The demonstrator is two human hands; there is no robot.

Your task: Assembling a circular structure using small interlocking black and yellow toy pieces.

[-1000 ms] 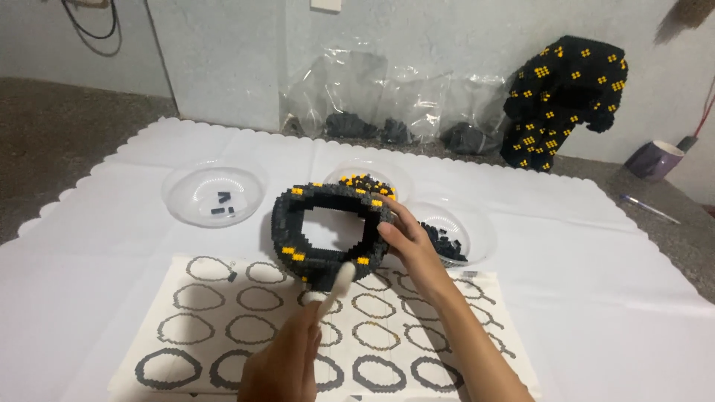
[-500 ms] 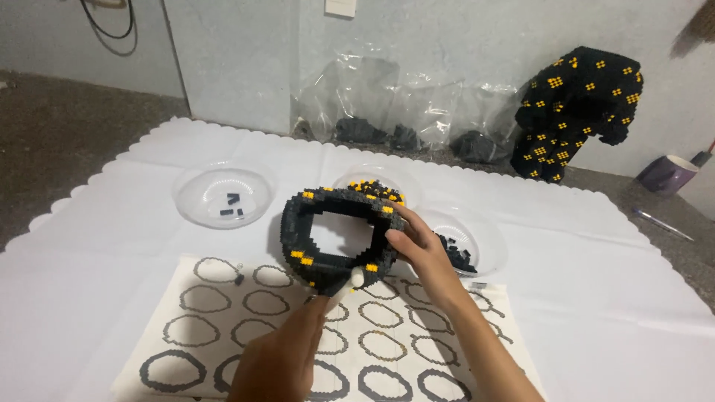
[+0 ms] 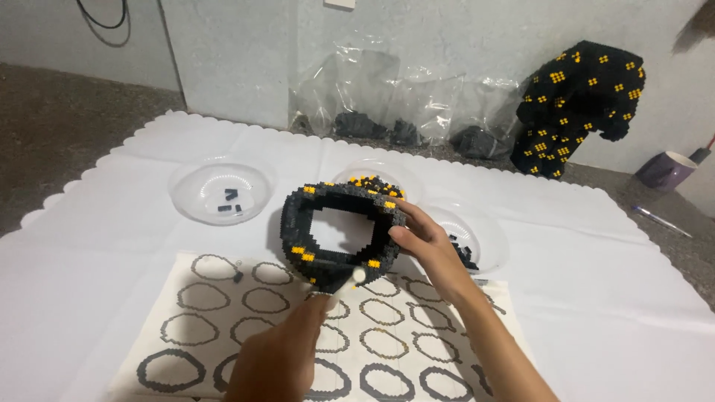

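A black ring built of small bricks with yellow spots (image 3: 331,231) stands tilted above a white cloth. My right hand (image 3: 424,249) grips its right side, thumb on the inner edge. My left hand (image 3: 279,357) reaches up from below, its fingertips touching the ring's lower edge near a small pale piece (image 3: 359,275). Under the ring lies a paper sheet printed with rows of ring outlines (image 3: 246,327).
Three clear plastic dishes sit behind the ring: the left (image 3: 220,192) holds a few dark bricks, the middle (image 3: 372,179) yellow ones, the right (image 3: 477,238) black ones. Plastic bags of bricks (image 3: 402,104), a black-and-yellow brick model (image 3: 577,104), a purple cup (image 3: 666,170) and a pen (image 3: 659,221) lie farther back.
My head has moved closer, so everything looks larger. My left hand has risen to the ring's lower edge. My right hand keeps its grip on the ring.
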